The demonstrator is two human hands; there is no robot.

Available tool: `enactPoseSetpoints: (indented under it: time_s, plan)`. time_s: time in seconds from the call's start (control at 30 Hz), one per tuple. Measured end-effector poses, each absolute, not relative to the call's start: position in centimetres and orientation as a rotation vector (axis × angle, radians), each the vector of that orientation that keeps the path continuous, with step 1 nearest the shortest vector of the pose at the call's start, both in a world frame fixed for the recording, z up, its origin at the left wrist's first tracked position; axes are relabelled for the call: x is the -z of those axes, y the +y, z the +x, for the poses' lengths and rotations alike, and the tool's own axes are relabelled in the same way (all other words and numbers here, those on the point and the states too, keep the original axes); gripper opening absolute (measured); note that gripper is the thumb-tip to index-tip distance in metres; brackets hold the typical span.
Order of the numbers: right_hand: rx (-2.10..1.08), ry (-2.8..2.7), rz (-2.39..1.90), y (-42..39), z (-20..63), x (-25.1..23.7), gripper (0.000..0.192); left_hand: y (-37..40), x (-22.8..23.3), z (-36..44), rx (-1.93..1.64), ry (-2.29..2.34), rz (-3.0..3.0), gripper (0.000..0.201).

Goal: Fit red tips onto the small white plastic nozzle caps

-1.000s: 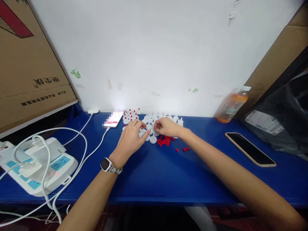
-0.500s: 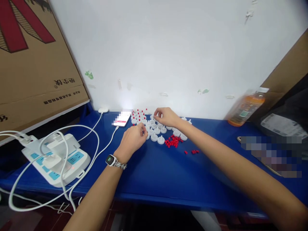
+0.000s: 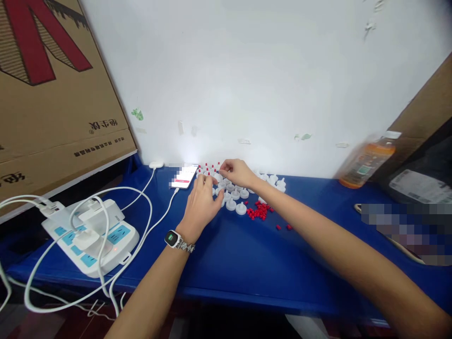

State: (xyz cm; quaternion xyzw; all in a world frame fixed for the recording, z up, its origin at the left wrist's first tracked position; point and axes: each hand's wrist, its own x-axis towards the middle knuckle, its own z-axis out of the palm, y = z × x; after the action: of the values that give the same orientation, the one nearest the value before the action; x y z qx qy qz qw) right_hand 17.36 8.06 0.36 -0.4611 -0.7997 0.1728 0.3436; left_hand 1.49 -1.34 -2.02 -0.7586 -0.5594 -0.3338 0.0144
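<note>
On the blue table, several white round nozzle caps [image 3: 241,208] with upright spouts stand bunched together. Those at the far left carry red tips [image 3: 209,173]. A pile of loose small red tips [image 3: 259,211] lies just in front of the white pieces, on the right. My left hand [image 3: 203,200], with a watch on the wrist, reaches over the left side of the group. Its thumb is apart from the fingers, and its fingertips are by the red-tipped pieces. My right hand [image 3: 240,173] is at the back of the group, fingers pinched; what they hold is too small to tell.
A lit phone [image 3: 185,176] on a charging cable lies left of the pieces. The power strip [image 3: 92,240] and looping white cables cover the table's left side. An orange drink bottle [image 3: 369,160] stands at the right back, near a dark bag [image 3: 427,160]. A cardboard box [image 3: 60,108] rises at left.
My left hand has moved forward over the red-tipped pieces, and its thumb has come away from the fingers. My right hand has shifted slightly left, still pinched. The view has turned a little.
</note>
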Motion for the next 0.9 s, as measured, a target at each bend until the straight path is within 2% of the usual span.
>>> enactPoseSetpoints:
  time_s: [0.1,0.2,0.27,0.47,0.6,0.73,0.83,0.9]
  plan:
    - [-0.698,-1.924,-1.078,5.1,18.9,-0.7,0.013,-1.5,2.2,2.0,1.157,-1.679,-2.319,0.036]
    - [-0.838,-1.831,-1.007,2.3,20.3,-0.4,0.018,-1.7,2.3,2.6,1.153,-1.59,-2.462,0.032]
    - [-0.808,-1.84,-1.02,0.6,21.2,-0.1,0.019,-1.8,2.4,3.1,1.117,-1.506,-2.562,0.029]
    - [-0.459,-2.068,-1.121,-2.4,22.8,0.9,0.029,-2.5,2.2,4.4,0.979,-1.196,-2.629,0.026]
    - [-0.522,-2.034,-1.127,-2.3,23.2,1.0,0.036,-3.1,1.5,4.9,0.894,-1.11,-2.597,0.027]
    - [-0.642,-1.797,-1.328,-0.7,24.6,0.7,0.046,-3.1,1.2,4.3,0.942,-1.104,-2.527,0.029]
    - [-0.563,-1.757,-1.426,-0.1,26.0,0.5,0.045,-2.7,1.4,3.8,0.973,-1.172,-2.528,0.031]
    - [-0.477,-1.903,-1.421,-0.2,26.5,0.5,0.037,-2.5,1.7,3.9,0.942,-1.2,-2.561,0.033]
